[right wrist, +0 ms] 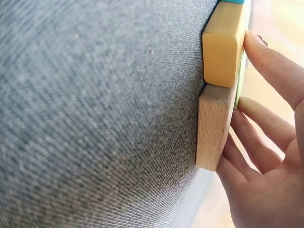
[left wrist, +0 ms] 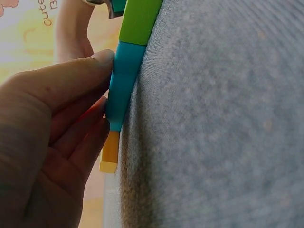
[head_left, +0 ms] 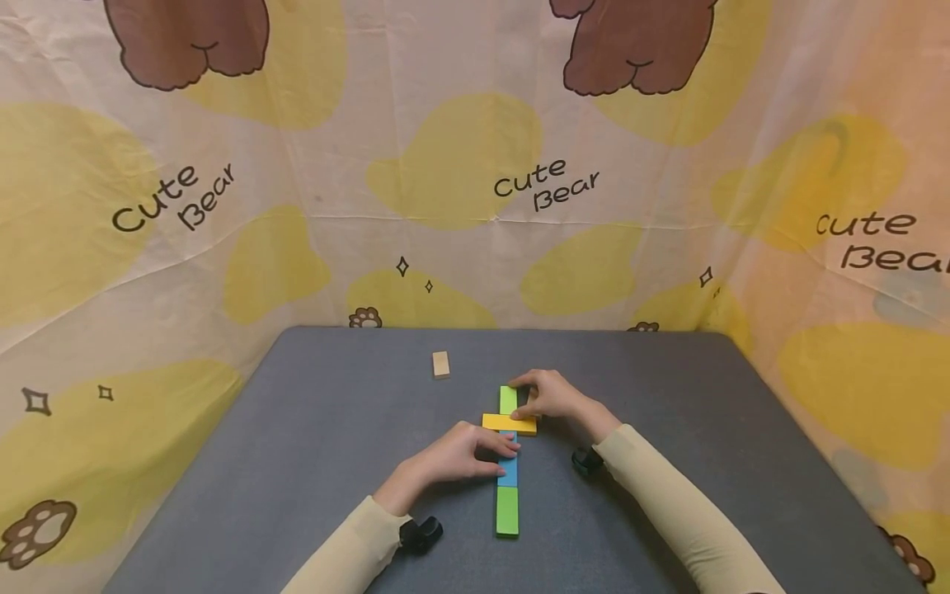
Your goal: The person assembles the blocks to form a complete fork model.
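A straight row of coloured blocks lies on the table: a green block (head_left: pixel 508 511) nearest me, a blue stretch (head_left: pixel 508 472), a yellow block (head_left: pixel 493 421) set crosswise, and a light green block (head_left: pixel 508 399) farthest away. With thumb and fingertips, my left hand (head_left: pixel 454 454) touches the blue part. My right hand (head_left: pixel 555 397) has its thumb on the yellow block and its fingers about the light green one. In the right wrist view, a plain wood face (right wrist: pixel 212 126) adjoins the yellow block, light green showing beyond; I cannot tell whether these are one block.
A separate natural wood block (head_left: pixel 441 365) lies toward the back, left of the row. The grey table (head_left: pixel 334 396) meets a patterned cloth (head_left: pixel 445 247) behind it and at the sides. Dark bands (head_left: pixel 420 535) sit on both wrists.
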Demonstrator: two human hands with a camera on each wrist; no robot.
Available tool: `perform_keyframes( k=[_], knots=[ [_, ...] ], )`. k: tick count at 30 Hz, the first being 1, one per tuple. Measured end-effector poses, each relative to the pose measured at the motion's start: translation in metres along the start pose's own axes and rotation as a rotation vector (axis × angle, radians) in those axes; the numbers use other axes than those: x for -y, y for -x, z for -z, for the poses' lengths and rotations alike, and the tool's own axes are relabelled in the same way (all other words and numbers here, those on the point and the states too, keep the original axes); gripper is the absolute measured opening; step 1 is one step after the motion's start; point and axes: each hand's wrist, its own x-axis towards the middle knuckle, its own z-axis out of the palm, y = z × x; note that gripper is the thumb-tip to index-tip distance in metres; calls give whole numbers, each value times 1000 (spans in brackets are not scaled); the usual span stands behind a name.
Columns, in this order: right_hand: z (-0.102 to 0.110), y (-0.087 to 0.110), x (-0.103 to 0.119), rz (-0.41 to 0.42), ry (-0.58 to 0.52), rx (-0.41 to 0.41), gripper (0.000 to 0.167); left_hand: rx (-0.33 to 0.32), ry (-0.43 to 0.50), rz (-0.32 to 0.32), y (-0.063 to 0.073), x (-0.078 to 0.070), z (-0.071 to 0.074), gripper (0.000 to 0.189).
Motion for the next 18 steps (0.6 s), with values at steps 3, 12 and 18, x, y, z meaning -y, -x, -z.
perform_keyframes(
  k=[3, 12, 18],
  knots=[
    [0, 0, 1, 2, -3, -2, 57, 1, -2, -5, 0, 1, 0, 32],
    [1, 0, 0, 14, 3, 4, 58, -2, 1, -7, -1, 1, 0, 33],
    [4, 3, -1, 49, -7, -47, 60, -4, -3, -12, -1, 1, 0, 33]
  ],
)
